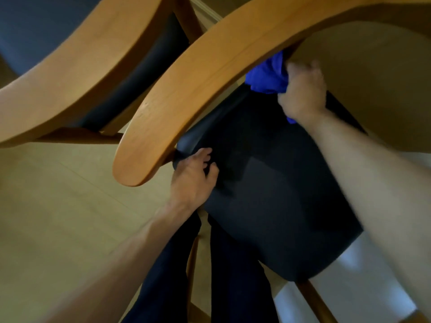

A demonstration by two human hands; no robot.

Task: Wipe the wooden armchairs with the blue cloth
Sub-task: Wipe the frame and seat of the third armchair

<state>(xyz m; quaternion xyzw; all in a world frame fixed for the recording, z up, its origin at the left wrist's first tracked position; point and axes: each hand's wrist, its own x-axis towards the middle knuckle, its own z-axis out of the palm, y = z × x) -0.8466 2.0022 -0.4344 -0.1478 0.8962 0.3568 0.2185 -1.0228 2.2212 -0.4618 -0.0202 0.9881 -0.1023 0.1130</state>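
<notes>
A wooden armchair (pixel 186 89) with a curved light-brown armrest and a dark seat cushion (pixel 268 183) fills the middle of the view. My right hand (pixel 303 89) is closed around the bunched blue cloth (pixel 265 75) and presses it under the far part of the curved rail, above the back of the seat. My left hand (pixel 193 178) rests with spread fingers on the seat's left front corner, just below the armrest's rounded end. A second wooden armchair (pixel 77 66) with a dark seat stands at the upper left.
A pale wooden floor (pixel 58 217) spreads to the left. My dark trouser legs (pixel 168 276) show below the seat. A light table surface (pixel 373 89) lies at the upper right, and the chair's wooden leg (pixel 314 299) slants at the bottom right.
</notes>
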